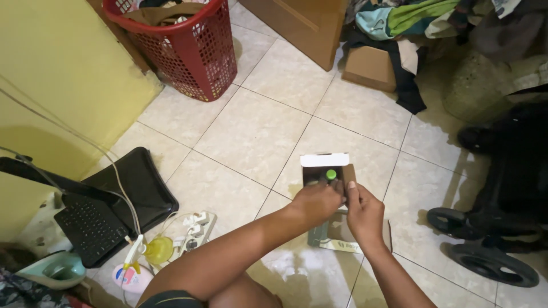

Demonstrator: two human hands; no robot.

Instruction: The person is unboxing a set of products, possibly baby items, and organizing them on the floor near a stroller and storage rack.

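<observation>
We hold the light, bendy box (331, 225) with our left hand (317, 201) and right hand (362, 212) gripping its open top, by the green cap (331, 174).

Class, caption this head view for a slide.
Both hands hold a green-capped item in an open box on tiled floor.

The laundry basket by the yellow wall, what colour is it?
Red: the laundry basket has red mesh walls, seen clearly in the head view.

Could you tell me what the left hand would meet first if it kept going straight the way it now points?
The left hand points up and right, toward the open box. It would first meet the green-capped item at its fingertips, which it may already touch; depth is unclear. The right hand lies beside it.
</observation>
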